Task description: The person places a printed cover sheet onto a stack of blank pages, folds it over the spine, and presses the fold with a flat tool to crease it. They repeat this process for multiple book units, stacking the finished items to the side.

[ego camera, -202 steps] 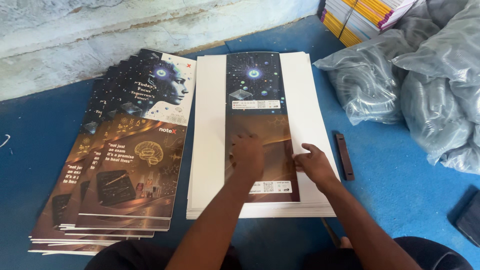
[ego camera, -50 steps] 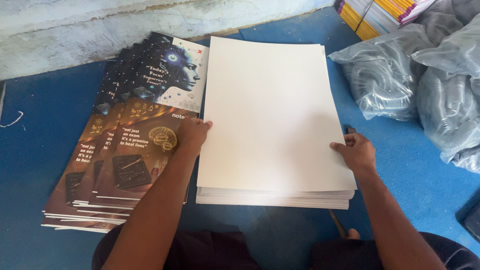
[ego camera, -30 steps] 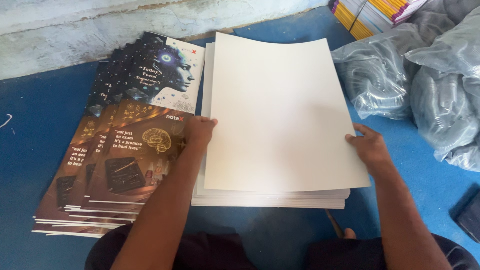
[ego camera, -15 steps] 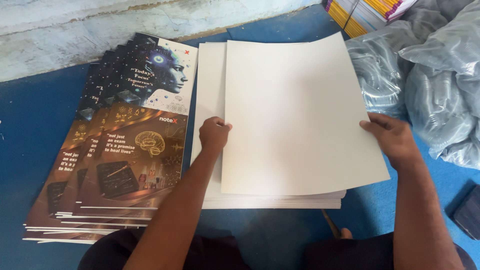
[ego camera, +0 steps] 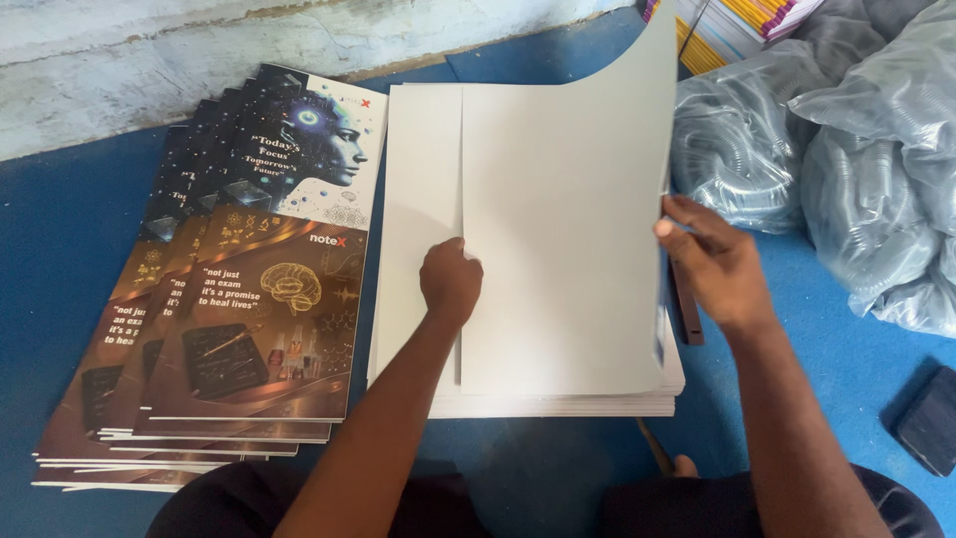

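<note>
Right hand [ego camera: 719,267] pinches the lifted white sheet's [ego camera: 568,229] edge; left hand [ego camera: 450,283] presses it, fingers curled, beside fanned dark covers [ego camera: 249,299].

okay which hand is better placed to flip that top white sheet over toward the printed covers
Right. The right hand already grips the lifted edge of the top sheet, while the left hand presses down on the stack.

Bare forearms — no sleeves, dark trousers.

Left of the left hand [ego camera: 450,283] the fanned printed covers [ego camera: 249,289] block the floor, right of the right hand [ego camera: 712,264] plastic-wrapped bundles [ego camera: 846,179] crowd in, leaving bare blue floor [ego camera: 827,379] beside that wrist.
</note>
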